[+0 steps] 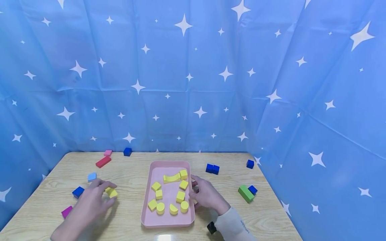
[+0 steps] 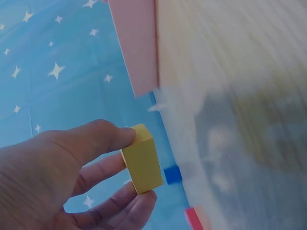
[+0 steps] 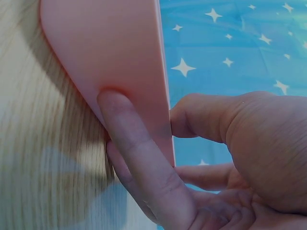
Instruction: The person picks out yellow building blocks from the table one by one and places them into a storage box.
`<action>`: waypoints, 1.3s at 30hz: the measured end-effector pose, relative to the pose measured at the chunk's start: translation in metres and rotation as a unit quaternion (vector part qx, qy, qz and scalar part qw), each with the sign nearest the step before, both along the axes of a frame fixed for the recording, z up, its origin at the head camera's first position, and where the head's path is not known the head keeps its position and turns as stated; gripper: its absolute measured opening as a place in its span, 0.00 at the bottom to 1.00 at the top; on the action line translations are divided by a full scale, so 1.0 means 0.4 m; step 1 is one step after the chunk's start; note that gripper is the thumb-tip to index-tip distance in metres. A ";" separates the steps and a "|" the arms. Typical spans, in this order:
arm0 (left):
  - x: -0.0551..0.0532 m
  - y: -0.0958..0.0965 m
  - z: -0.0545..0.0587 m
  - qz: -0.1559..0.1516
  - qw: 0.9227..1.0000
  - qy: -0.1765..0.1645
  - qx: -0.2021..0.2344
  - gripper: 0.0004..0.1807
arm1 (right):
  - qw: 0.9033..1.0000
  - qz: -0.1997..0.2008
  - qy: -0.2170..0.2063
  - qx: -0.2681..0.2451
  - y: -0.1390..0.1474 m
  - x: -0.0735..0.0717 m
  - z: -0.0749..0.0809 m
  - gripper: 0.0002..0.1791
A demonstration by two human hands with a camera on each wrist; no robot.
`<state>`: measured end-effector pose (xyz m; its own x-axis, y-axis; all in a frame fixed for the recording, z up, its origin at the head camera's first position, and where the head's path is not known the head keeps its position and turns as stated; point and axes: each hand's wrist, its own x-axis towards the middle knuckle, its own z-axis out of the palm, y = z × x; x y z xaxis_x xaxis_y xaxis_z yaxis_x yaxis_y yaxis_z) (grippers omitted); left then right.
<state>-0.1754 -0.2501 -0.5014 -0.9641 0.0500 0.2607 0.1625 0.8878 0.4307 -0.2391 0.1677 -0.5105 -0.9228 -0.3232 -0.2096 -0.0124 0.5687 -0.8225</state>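
Note:
My left hand (image 1: 93, 198) pinches a yellow block (image 2: 144, 165) between thumb and fingertips, to the left of the pink tray (image 1: 145, 204). In the left wrist view the block shows flat faces and straight edges. At the tray's right side, my right hand (image 1: 208, 193) grips the wall. The right wrist view shows the thumb at the rim and a fingertip (image 3: 115, 103) against the outer face. Inside the tray lie several yellow blocks: cubes (image 1: 180, 196), round pieces (image 1: 160, 208), a half-round piece (image 1: 173, 209) and a curved bridge piece (image 1: 172, 178).
Left of the tray lie blue (image 1: 78, 192), light blue (image 1: 91, 177), purple (image 1: 66, 212), red (image 1: 103, 162) and pink (image 1: 108, 153) blocks. Two dark blue cubes (image 1: 212, 168) sit right of it, with a green block (image 1: 246, 193) farther right. A starred curtain (image 1: 193, 100) hangs behind the table.

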 end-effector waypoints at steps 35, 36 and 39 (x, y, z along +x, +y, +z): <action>-0.020 0.320 0.037 -0.106 0.992 -0.043 0.058 0.21 | 1.000 0.008 -0.004 -0.007 0.005 -0.003 -0.004 0.44; -0.021 0.327 0.036 -0.112 0.991 -0.040 0.053 0.20 | 1.000 0.008 -0.004 -0.007 0.005 -0.004 -0.005 0.44; -0.023 0.345 0.029 -0.127 0.991 -0.029 0.037 0.20 | 1.000 0.008 -0.002 -0.006 0.007 -0.006 -0.008 0.44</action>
